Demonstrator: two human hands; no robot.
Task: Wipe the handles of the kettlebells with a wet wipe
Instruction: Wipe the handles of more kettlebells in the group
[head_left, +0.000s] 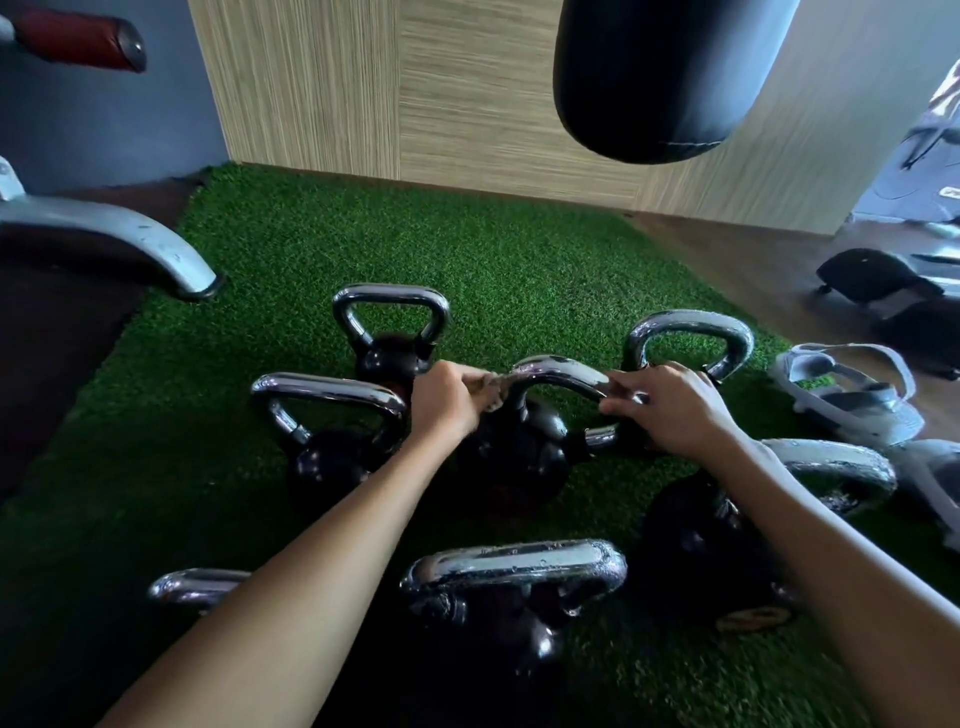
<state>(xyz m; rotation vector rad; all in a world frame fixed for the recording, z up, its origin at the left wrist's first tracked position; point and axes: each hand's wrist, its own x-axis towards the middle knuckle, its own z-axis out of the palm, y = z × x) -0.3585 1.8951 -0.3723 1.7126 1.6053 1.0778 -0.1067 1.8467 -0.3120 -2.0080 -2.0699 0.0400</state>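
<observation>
Several black kettlebells with chrome handles stand on green turf (467, 249). The middle kettlebell (524, 447) has its chrome handle (556, 371) between my hands. My left hand (447, 397) grips a crumpled wet wipe (491, 387) against the left end of that handle. My right hand (670, 408) holds the handle's right end, fingers curled over it. The nearest kettlebell handle (519, 564) and those at the right (691, 325) (841, 465) show water drops. The handles at the back (389, 299) and left (327, 389) look dry and shiny.
A black punching bag (660, 78) hangs above the turf's far side. A grey machine foot (130, 239) rests at the turf's left edge. Grey sandals (852, 395) lie at the right beside wooden floor. A wood-panel wall closes the back.
</observation>
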